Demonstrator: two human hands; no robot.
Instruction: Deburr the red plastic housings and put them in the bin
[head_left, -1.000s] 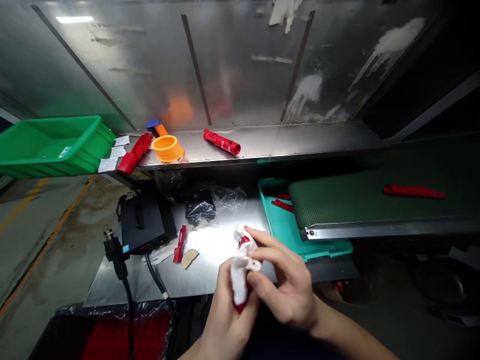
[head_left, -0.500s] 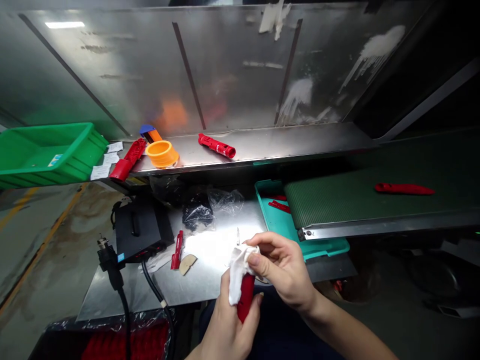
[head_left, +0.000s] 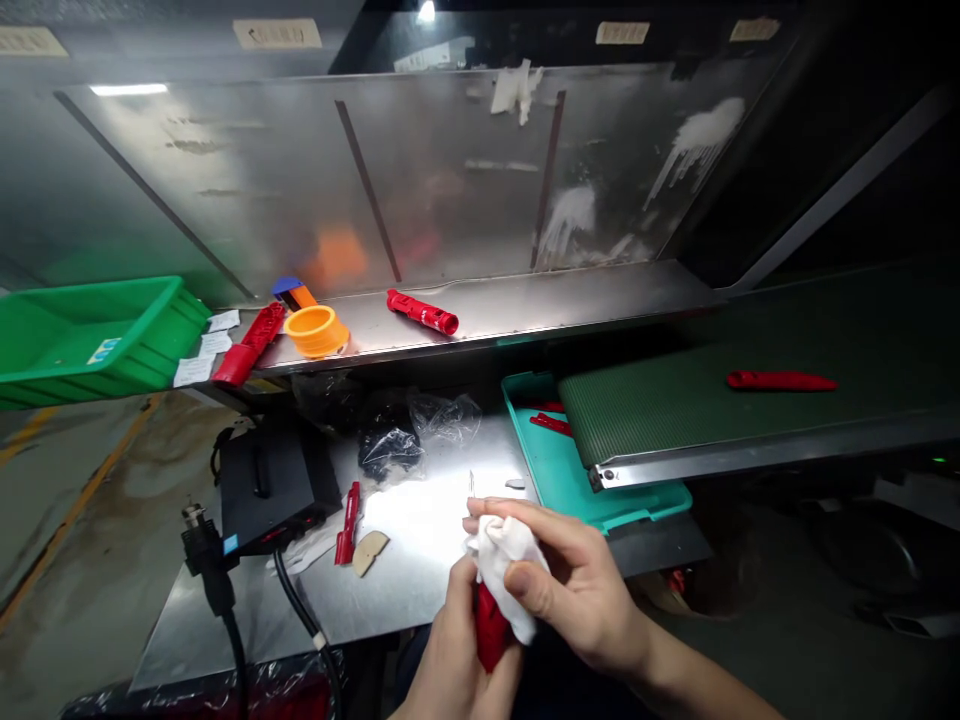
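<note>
My left hand (head_left: pixel 454 660) grips a red plastic part (head_left: pixel 491 630) from below, at the near edge of the steel table (head_left: pixel 390 570). My right hand (head_left: pixel 577 585) pinches a white cloth (head_left: pixel 506 565) folded over the top of that part, thumb pressed on the cloth. Most of the red part is hidden under cloth and fingers.
On the table lie a small red piece (head_left: pixel 346 510), a tan chip (head_left: pixel 369 550), plastic bags (head_left: pixel 409 430) and a black box (head_left: pixel 266 485) with a cable. A teal tray (head_left: pixel 570 475) sits under a conveyor belt (head_left: pixel 750 400) carrying a red part (head_left: pixel 780 381). The shelf holds an orange cup (head_left: pixel 315 330), red parts (head_left: pixel 422 312); green bin (head_left: pixel 90 330) at left.
My hands have dropped slightly toward me. The right hand has slid the cloth down over the red part, covering more of it. The view has tilted up a little.
</note>
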